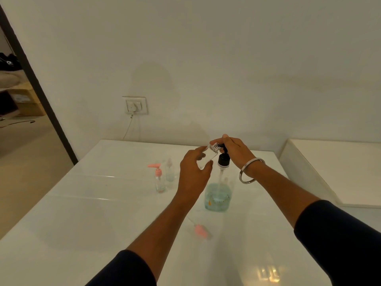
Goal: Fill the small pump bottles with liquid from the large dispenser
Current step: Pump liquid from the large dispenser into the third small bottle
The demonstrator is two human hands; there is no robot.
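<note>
The large clear dispenser (218, 196), partly filled with blue liquid, stands mid-table with a black pump head (223, 159). My right hand (233, 150) rests on top of that pump, fingers curled over it. My left hand (193, 172) grips a small clear uncapped bottle (209, 156), tilted with its threaded neck right at the pump's spout. Two more small bottles stand to the left: one with a pink pump (158, 179), one with a clear cap (169, 170). A loose pink pump top (199, 231) lies on the table near me.
The white glossy table (103, 213) runs to a wall with a socket and plugged-in cable (134, 105). A second white surface (340, 168) lies at the right. A doorway opens at far left. A metal bangle circles my right wrist.
</note>
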